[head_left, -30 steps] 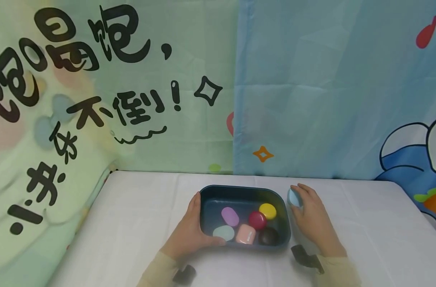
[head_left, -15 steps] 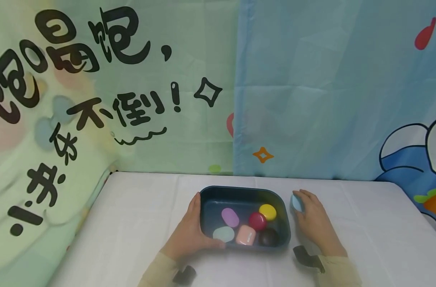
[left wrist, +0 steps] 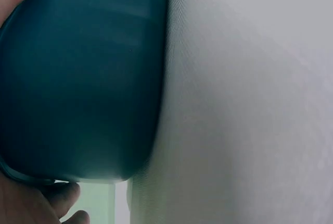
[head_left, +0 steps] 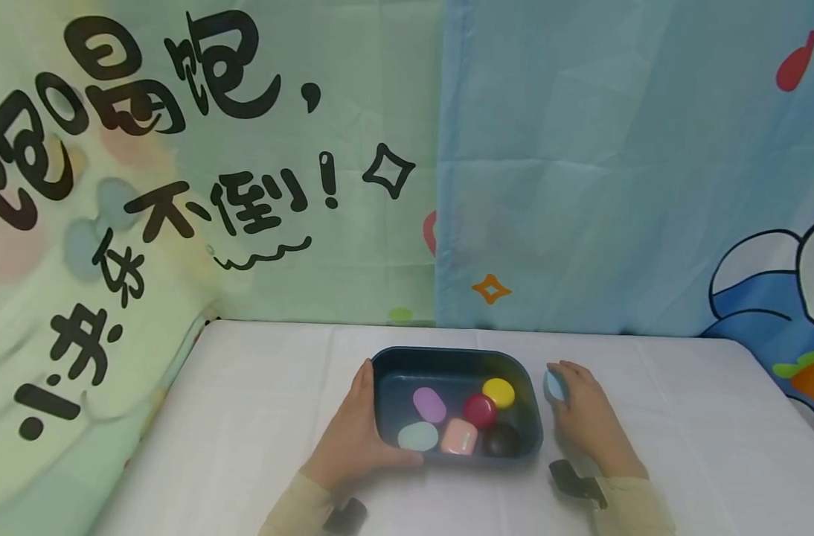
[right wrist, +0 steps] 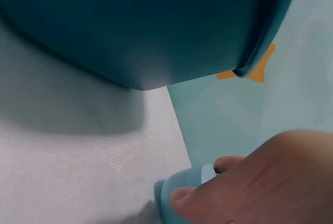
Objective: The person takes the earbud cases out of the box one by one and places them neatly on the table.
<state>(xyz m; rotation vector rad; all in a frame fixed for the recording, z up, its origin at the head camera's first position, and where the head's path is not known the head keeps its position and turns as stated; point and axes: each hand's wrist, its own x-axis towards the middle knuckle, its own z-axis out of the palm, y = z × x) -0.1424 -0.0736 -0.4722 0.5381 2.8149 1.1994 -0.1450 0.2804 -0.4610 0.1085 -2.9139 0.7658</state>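
Note:
A dark blue rounded box [head_left: 447, 368] stands on the white-covered table, its open top facing up. My left hand [head_left: 353, 432] grips its left end, thumb along the near edge and fingers at the far left corner. Just right of the box, my right hand [head_left: 584, 409] holds a smooth, light blue rounded piece [head_left: 553, 385] between thumb and fingers. That light blue piece [right wrist: 182, 179] is low over the cloth in the right wrist view, partly covered by the thumb. In the left wrist view, the box's side wall [left wrist: 88, 78] fills the left half.
Inside the box lie a purple oval [head_left: 430, 406], a pale green oval [head_left: 417, 436], a pink block [head_left: 459, 437], a dark red round piece [head_left: 480, 411], a yellow one [head_left: 498, 393] and a dark brown one [head_left: 502, 441]. A printed curtain [head_left: 581, 186] hangs behind the table.
My right hand, still holding the light blue piece, has shifted slightly right and nearer to me, away from the box. The left hand and the box have stayed practically still.

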